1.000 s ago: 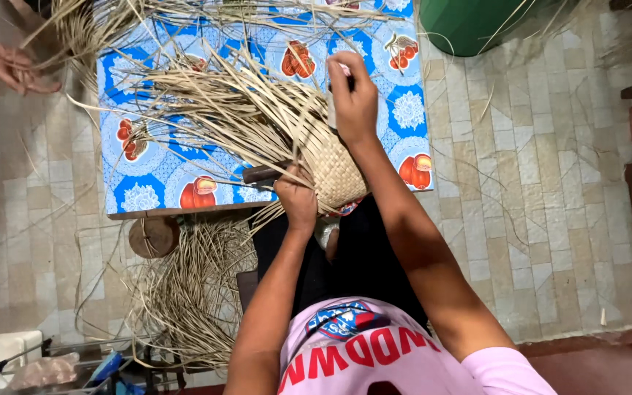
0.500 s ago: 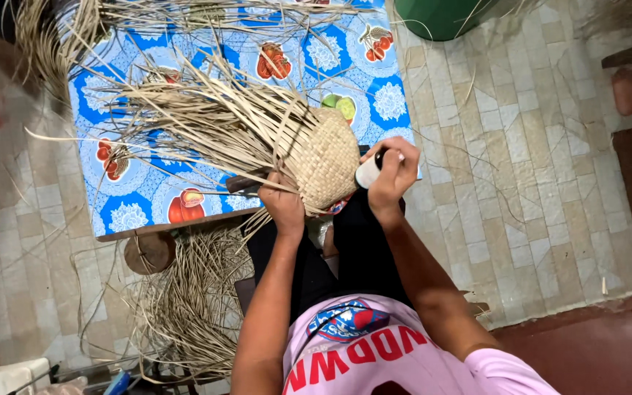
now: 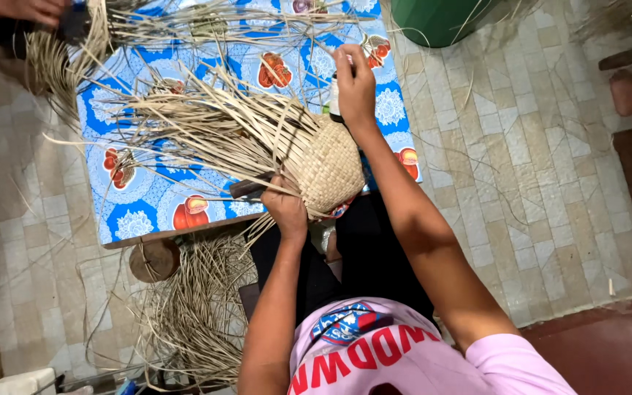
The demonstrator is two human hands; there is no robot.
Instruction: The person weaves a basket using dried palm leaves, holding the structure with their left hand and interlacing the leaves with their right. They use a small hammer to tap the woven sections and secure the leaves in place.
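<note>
So the half-woven straw basket (image 3: 330, 170) is sitting at the near edge of the table (image 3: 206, 228), right in front of your lap, woven end toward you and a big fan of loose unwoven strips (image 3: 206, 128) spraying out from it across the tabletop. Your left hand (image 3: 285, 211) is on the near side of the basket, fingers curled shut around a few strips and pressed against the weave. There's also a dark flat thing (image 3: 246, 190) poking out just beside that hand, can't tell what it is or whether you're actually gripping it.

Your right hand (image 3: 354, 84) is past the basket on its far side, arm stretched over it, fingers wrapped closed around a small white bottle-like thing with a dark bottom (image 3: 335, 102). Most of it is hidden by your hand, so that's as far as I'd go.

Under the basket, the table is covered in a blue cloth with fruit pictures and white medallions (image 3: 140, 212). Below the table's near edge, left of the basket, a heap of loose straw (image 3: 192, 314) lies on the tiled floor (image 3: 521, 190) with a round wooden piece (image 3: 153, 260) beside it. Way off past the basket, someone else's hand (image 3: 34, 9) holds a bundle of straw (image 3: 60, 58) at the table's far corner. There's a green bin (image 3: 440, 18) beyond the table, and a bare foot (image 3: 627, 93) off to the side.
</note>
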